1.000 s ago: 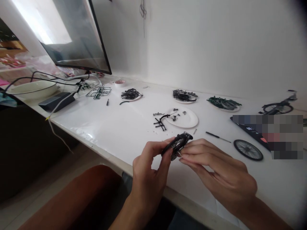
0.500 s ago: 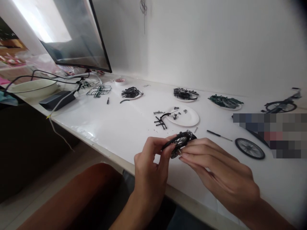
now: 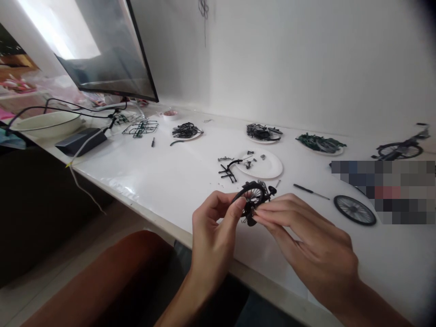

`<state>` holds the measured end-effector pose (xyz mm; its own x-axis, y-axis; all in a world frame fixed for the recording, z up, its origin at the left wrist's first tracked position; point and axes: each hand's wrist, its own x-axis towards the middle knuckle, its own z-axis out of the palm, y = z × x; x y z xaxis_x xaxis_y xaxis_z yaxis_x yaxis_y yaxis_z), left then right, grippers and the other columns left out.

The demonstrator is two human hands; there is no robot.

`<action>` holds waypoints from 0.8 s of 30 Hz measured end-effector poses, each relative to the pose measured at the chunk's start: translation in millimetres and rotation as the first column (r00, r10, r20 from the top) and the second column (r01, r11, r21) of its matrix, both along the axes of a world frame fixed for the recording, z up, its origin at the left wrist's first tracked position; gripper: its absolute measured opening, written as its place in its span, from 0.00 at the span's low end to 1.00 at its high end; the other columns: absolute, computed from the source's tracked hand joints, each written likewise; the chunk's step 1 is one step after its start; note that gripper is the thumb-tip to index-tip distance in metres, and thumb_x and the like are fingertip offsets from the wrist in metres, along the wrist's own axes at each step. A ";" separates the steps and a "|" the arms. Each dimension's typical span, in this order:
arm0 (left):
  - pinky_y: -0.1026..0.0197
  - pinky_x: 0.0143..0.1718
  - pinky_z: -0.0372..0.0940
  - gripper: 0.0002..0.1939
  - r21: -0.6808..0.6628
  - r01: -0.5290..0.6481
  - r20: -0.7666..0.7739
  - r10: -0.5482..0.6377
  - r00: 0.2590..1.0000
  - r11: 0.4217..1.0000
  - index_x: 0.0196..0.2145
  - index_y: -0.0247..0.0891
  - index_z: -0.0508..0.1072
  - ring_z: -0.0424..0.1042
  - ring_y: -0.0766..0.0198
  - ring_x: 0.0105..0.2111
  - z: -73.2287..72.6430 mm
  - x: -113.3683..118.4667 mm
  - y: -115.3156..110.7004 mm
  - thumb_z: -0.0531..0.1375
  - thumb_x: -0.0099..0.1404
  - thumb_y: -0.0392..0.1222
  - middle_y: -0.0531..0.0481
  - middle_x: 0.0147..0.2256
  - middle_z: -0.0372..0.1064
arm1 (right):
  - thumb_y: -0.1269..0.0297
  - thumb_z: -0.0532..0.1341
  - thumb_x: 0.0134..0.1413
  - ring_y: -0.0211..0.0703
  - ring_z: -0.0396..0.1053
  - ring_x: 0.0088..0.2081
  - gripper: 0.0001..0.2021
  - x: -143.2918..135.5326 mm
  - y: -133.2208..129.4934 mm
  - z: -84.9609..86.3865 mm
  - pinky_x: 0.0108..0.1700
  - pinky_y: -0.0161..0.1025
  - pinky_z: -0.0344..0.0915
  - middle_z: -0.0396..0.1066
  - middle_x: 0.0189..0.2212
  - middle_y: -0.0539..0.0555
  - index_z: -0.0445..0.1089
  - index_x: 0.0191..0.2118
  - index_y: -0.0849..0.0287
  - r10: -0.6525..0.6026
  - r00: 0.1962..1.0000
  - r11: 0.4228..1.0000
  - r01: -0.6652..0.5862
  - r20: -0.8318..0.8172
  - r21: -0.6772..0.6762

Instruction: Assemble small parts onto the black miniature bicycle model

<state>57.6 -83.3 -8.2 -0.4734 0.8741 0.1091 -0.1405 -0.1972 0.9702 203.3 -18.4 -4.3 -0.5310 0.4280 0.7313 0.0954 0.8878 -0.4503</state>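
Note:
A partly built black model bicycle [image 3: 254, 193] is held up over the front of the table, its spoked wheel facing me at a slant. My left hand [image 3: 216, 222] is closed on the wheel's left side, thumb in front and fingers behind. From the right, my right hand [image 3: 306, 234] pinches the lower right of the model near its small gear parts. Whether a tiny loose piece sits in that pinch is hidden by the fingertips. Behind the hands lie a black branching plastic frame [image 3: 229, 171] and a white plate [image 3: 272, 165] with a few small parts.
A screwdriver [image 3: 310, 191] and a loose wheel [image 3: 354, 210] lie to the right. Plates of black parts [image 3: 262, 132] and green parts [image 3: 320, 143] stand along the wall. At left are a monitor [image 3: 112, 54], a dark box [image 3: 81, 141], cables and a bowl [image 3: 49, 125].
The model bicycle has been turned in my hands, so more of its wheel face and right end shows. My right hand has shifted slightly left; both hands keep their hold.

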 end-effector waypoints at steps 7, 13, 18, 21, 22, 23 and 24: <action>0.67 0.36 0.68 0.07 0.029 -0.076 -0.027 0.077 0.997 0.997 0.34 0.37 0.75 0.75 0.67 0.35 -9.4 3.3 3.0 0.63 0.69 0.43 0.52 0.34 0.77 | 0.85 0.62 0.56 0.42 0.71 0.39 0.14 -4.5 2.0 1.3 0.42 0.43 0.71 0.74 0.35 0.53 0.73 0.40 0.59 -0.026 1.000 0.999 0.026 0.004 -0.033; 0.64 0.42 0.71 0.07 0.052 -0.023 0.007 0.023 1.000 0.998 0.40 0.38 0.77 0.77 0.64 0.40 -12.7 3.8 -0.4 0.64 0.68 0.43 0.50 0.39 0.79 | 0.77 0.64 0.59 0.41 0.74 0.38 0.08 -1.2 4.1 3.4 0.42 0.39 0.71 0.75 0.34 0.50 0.73 0.36 0.55 -0.161 0.987 0.982 0.160 0.003 -0.101; 0.59 0.55 0.69 0.19 0.163 0.217 -0.065 -0.209 0.976 0.962 0.52 0.44 0.75 0.74 0.60 0.52 -11.4 -1.4 -5.4 0.67 0.64 0.36 0.49 0.52 0.74 | 0.68 0.66 0.58 0.39 0.77 0.32 0.03 6.4 9.4 14.1 0.37 0.33 0.74 0.79 0.31 0.47 0.76 0.34 0.52 -0.359 0.933 0.904 0.354 0.024 -0.241; 0.59 0.55 0.70 0.22 0.190 0.221 -0.096 -0.206 0.974 0.956 0.53 0.46 0.74 0.73 0.60 0.52 -10.7 -2.6 -5.0 0.68 0.62 0.33 0.50 0.52 0.74 | 0.65 0.67 0.57 0.39 0.78 0.29 0.02 8.0 12.6 18.0 0.33 0.32 0.75 0.80 0.29 0.47 0.78 0.33 0.52 -0.353 0.935 0.870 0.343 0.037 -0.355; 0.59 0.55 0.70 0.22 0.192 0.212 -0.103 -0.195 0.975 0.958 0.53 0.46 0.74 0.73 0.59 0.52 -10.5 -2.4 -4.7 0.68 0.62 0.33 0.50 0.52 0.74 | 0.64 0.68 0.56 0.39 0.78 0.29 0.02 8.1 13.4 18.6 0.32 0.32 0.75 0.80 0.28 0.47 0.78 0.32 0.53 -0.345 0.938 0.860 0.334 0.043 -0.387; 0.59 0.54 0.71 0.23 0.193 0.200 -0.109 -0.182 0.977 0.961 0.53 0.46 0.74 0.74 0.59 0.52 -10.4 -2.1 -4.3 0.69 0.62 0.33 0.50 0.51 0.74 | 0.64 0.68 0.55 0.39 0.78 0.29 0.03 8.1 14.0 19.1 0.32 0.32 0.75 0.80 0.28 0.47 0.79 0.32 0.53 -0.338 0.940 0.852 0.326 0.046 -0.410; 0.59 0.53 0.71 0.23 0.192 0.186 -0.116 -0.166 0.979 0.964 0.53 0.46 0.74 0.74 0.59 0.51 -10.2 -1.7 -4.0 0.69 0.61 0.33 0.50 0.51 0.74 | 0.63 0.69 0.55 0.40 0.78 0.29 0.03 8.0 14.3 19.5 0.31 0.32 0.75 0.80 0.27 0.47 0.79 0.31 0.53 -0.330 0.943 0.847 0.318 0.048 -0.427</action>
<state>55.9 -87.3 -18.4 -0.2925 0.8980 0.3288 -0.0970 -0.3699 0.9240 211.3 -4.1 15.2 -0.2917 0.8427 0.4524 0.3271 0.5324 -0.7808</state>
